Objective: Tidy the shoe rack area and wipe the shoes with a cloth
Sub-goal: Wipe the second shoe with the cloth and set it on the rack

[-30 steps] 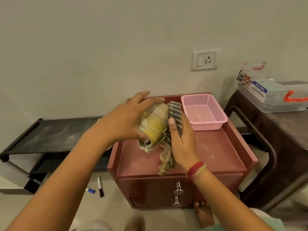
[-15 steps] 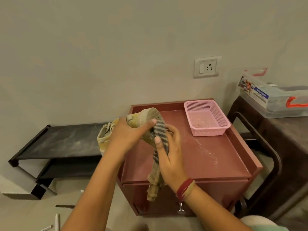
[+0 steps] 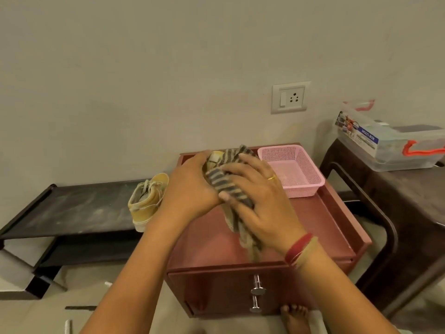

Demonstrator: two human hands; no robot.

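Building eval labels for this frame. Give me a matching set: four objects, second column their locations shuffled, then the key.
1 striped cloth
2 pink basket
3 clear box
4 loose yellow shoe

A on the dark table
B on the black rack
C held by the right hand
D on the red cabinet

Pairs: 1-C, 2-D, 3-A, 4-B

**Figure: Colours and patterns around the shoe rack.**
Cloth: dark grey and tan stripes. Shoe: pale yellow and cream. Second shoe: mustard yellow with an off-white sole and laces. Shoe rack: black, smeared with pale dust. Basket: pink, fine mesh pattern. Cabinet: reddish brown with a silver handle. Table: dark brown. Box: clear, with an orange-red handle and a blue label. Wristbands: red and yellow. Wall: plain grey-beige.
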